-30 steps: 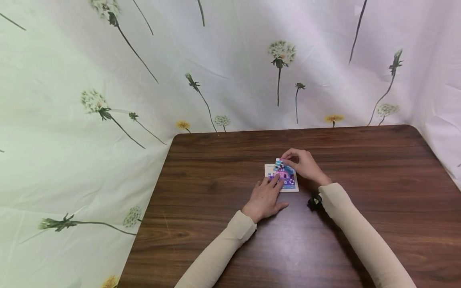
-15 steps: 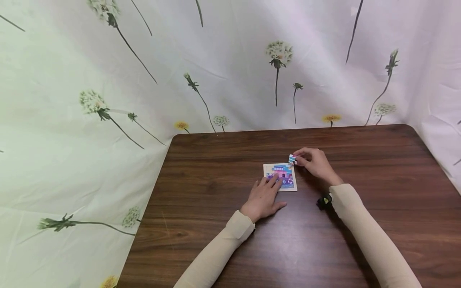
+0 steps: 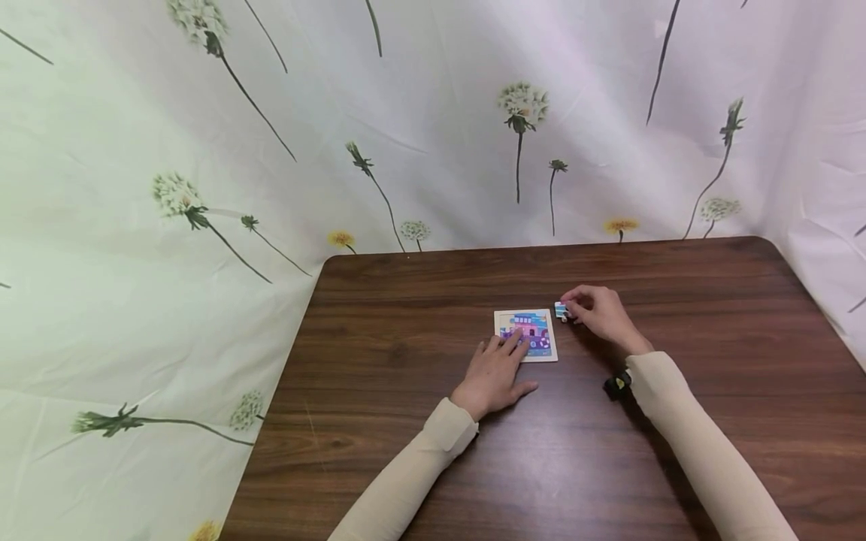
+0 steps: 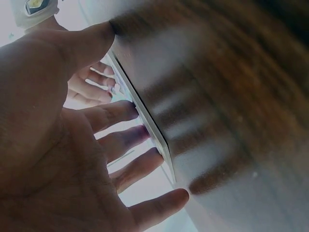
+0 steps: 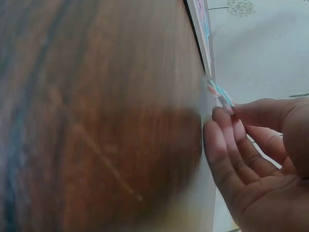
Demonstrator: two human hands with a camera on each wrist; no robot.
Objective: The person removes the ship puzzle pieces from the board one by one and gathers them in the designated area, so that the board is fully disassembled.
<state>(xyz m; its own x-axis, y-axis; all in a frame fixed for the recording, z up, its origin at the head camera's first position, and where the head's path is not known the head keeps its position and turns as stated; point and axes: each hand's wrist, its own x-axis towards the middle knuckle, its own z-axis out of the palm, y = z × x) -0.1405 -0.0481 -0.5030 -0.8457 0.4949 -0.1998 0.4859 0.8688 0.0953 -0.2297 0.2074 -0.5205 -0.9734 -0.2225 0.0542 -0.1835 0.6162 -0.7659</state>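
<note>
A small square jigsaw puzzle [image 3: 543,330] with a white frame and a pink, purple and blue building picture lies flat on the table. My left hand [image 3: 492,379] rests on its lower left part with straight, spread fingers, covering some of the picture. In the left wrist view, fingertips of the left hand [image 4: 72,130] touch the frame's edge [image 4: 145,116]. My right hand [image 3: 605,319] pinches a puzzle piece [image 3: 561,310] between thumb and fingers, just right of the frame's upper corner. The right wrist view shows this blue-striped piece [image 5: 222,96] tilted, apart from the frame.
The dark wood-grain table [image 3: 406,300] has rounded far corners. A pale curtain [image 3: 446,128] printed with dandelions hangs behind it and along the sides. A black device [image 3: 616,385] is worn at the right wrist.
My right hand has drawn the puzzle piece from over the puzzle's top to the right, then slightly down beside the frame. The left hand has stayed on the puzzle.
</note>
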